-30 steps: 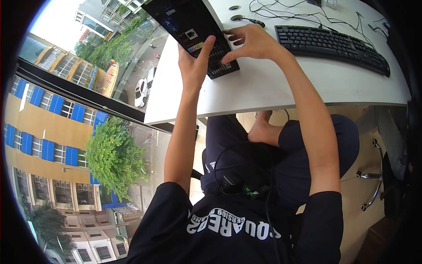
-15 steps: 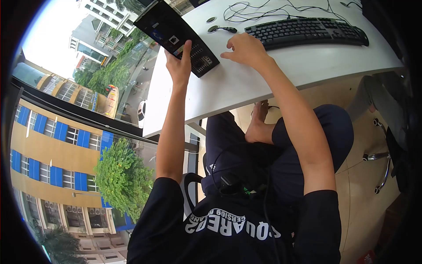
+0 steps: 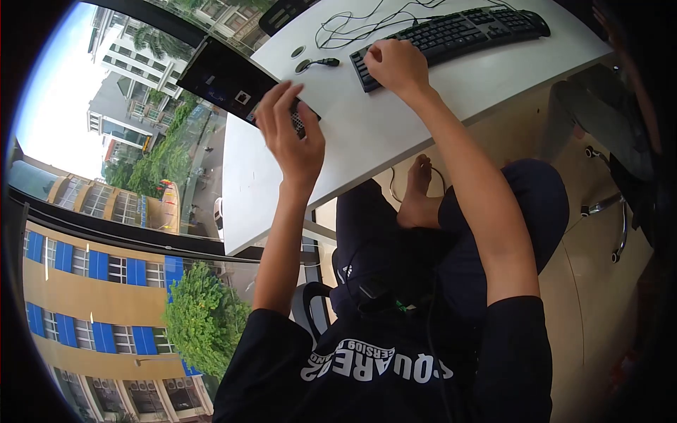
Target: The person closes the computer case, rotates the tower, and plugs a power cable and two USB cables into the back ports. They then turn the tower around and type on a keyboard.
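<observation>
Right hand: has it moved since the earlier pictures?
Yes. Judged against the round hole in the desk, the right hand has moved rightward, away from the computer case to the left end of the keyboard.

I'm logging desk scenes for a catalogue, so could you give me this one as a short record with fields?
surface: white desk beside a window
left hand: fingers spread, in front of the computer case; contact unclear
right hand: fingers curled, at the left end of the keyboard; contact unclear
computer case: black, standing on the desk, port side in view
keyboard: black, lying on the desk
cable end: black plug, lying between case and keyboard
unclear: whether the right hand holds anything
</observation>
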The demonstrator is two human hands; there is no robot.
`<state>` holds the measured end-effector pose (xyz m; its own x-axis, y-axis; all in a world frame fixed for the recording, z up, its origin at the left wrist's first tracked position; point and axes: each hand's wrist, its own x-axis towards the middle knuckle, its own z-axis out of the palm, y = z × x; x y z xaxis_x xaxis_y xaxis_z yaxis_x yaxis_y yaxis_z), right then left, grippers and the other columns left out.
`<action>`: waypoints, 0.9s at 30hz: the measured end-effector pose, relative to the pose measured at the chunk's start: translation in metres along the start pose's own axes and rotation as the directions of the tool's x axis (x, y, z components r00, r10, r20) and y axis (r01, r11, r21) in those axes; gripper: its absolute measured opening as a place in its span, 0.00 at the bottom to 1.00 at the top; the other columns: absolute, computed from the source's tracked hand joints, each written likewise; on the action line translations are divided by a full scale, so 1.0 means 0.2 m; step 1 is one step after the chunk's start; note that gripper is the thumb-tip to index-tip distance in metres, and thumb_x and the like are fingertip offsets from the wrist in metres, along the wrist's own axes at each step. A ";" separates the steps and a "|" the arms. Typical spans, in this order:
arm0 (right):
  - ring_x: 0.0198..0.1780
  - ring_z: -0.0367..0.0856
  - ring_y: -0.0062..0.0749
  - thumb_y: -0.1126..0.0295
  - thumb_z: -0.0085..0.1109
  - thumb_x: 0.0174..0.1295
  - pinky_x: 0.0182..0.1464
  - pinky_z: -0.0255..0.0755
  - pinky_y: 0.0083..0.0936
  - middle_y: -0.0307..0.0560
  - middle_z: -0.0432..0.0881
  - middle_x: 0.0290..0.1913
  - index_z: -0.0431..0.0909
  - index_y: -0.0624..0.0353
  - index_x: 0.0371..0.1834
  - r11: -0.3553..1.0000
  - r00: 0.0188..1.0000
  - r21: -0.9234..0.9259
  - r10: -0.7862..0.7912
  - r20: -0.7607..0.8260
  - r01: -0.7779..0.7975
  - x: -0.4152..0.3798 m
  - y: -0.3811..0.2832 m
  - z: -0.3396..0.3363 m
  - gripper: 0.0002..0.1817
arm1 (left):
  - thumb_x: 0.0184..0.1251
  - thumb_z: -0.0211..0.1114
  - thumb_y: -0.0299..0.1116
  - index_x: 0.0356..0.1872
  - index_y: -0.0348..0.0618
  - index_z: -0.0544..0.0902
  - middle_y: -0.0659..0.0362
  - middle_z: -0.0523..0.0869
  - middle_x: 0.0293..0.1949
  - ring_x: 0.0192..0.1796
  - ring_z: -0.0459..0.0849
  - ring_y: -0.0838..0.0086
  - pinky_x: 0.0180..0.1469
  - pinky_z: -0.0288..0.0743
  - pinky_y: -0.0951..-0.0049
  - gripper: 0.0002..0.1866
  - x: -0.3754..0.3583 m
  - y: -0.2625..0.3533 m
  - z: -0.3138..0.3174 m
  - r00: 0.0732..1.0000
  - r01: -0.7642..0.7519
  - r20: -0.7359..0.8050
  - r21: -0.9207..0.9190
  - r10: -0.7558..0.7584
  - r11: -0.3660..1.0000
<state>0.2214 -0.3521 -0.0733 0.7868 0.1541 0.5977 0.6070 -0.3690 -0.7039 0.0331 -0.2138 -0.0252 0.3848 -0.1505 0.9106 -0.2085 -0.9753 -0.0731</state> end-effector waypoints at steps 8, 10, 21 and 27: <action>0.34 0.92 0.47 0.63 0.67 0.66 0.38 0.84 0.41 0.47 0.91 0.29 0.90 0.56 0.33 0.998 0.978 -0.046 -0.049 -0.201 0.041 -0.01 0.14 -0.05 0.09 | 0.69 0.67 0.26 0.49 0.33 0.86 0.43 0.89 0.54 0.61 0.88 0.47 0.60 0.85 0.51 0.11 0.26 -0.39 0.63 0.612 -0.122 0.769 0.325 -0.186 0.938; 0.34 0.91 0.46 0.65 0.67 0.66 0.39 0.84 0.41 0.46 0.90 0.29 0.88 0.56 0.32 0.996 0.972 -0.054 -0.081 -0.218 0.071 -0.01 0.15 -0.05 0.08 | 0.66 0.68 0.26 0.49 0.33 0.85 0.44 0.88 0.54 0.62 0.88 0.48 0.61 0.86 0.51 0.12 0.30 -0.49 0.76 0.604 -0.134 0.763 0.381 -0.229 0.915; 0.38 0.86 0.45 0.68 0.67 0.65 0.45 0.79 0.42 0.44 0.89 0.29 0.85 0.57 0.29 0.976 0.962 -0.116 -0.201 -0.183 0.182 -0.08 0.13 -0.05 0.08 | 0.71 0.70 0.26 0.54 0.43 0.92 0.49 0.90 0.60 0.61 0.90 0.55 0.60 0.87 0.58 0.13 0.20 -0.63 1.07 0.486 -0.252 0.808 0.495 -0.334 0.831; 0.37 0.86 0.44 0.68 0.67 0.65 0.45 0.81 0.41 0.44 0.88 0.29 0.85 0.57 0.29 0.981 0.967 -0.074 -0.190 -0.172 0.179 -0.11 0.10 -0.05 0.07 | 0.66 0.71 0.21 0.46 0.38 0.92 0.47 0.90 0.58 0.58 0.91 0.52 0.58 0.89 0.57 0.10 0.26 -0.55 0.94 0.498 -0.320 0.829 0.449 -0.255 0.834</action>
<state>0.2146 -0.3725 -0.0964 0.6261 0.0614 0.7773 0.7284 -0.4018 -0.5550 0.2447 -0.1443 -0.0468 0.9900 0.0400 0.1350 0.1069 -0.8378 -0.5354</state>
